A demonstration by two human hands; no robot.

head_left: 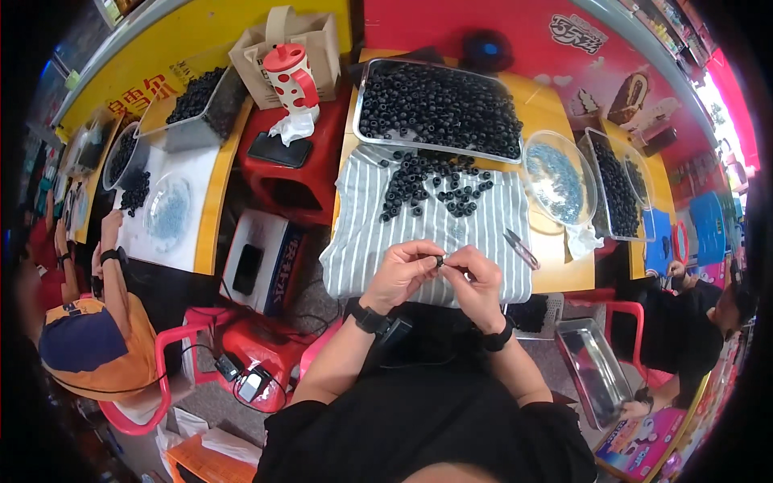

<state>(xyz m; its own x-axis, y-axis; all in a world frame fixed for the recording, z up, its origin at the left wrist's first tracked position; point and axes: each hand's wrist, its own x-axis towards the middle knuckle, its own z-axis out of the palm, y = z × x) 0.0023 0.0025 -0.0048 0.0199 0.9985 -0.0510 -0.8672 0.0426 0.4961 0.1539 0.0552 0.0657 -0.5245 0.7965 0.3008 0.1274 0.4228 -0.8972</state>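
Left hand point(400, 274) and right hand point(475, 283) together, pinching one small black ring point(440, 261) above striped cloth point(362, 233) strewn with loose rings point(431, 187).

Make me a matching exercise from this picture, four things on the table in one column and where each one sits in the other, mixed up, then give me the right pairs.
Things:
1. metal tray of black rings
2. clear bowl of blue pieces
3. scissors
4. small black ring

Places:
A. pinched between the left hand and right hand
B. on the striped cloth's right edge
C. at the far edge of the table, behind the cloth
D. right of the cloth, on the yellow tabletop

Pairs: 1-C, 2-D, 3-B, 4-A
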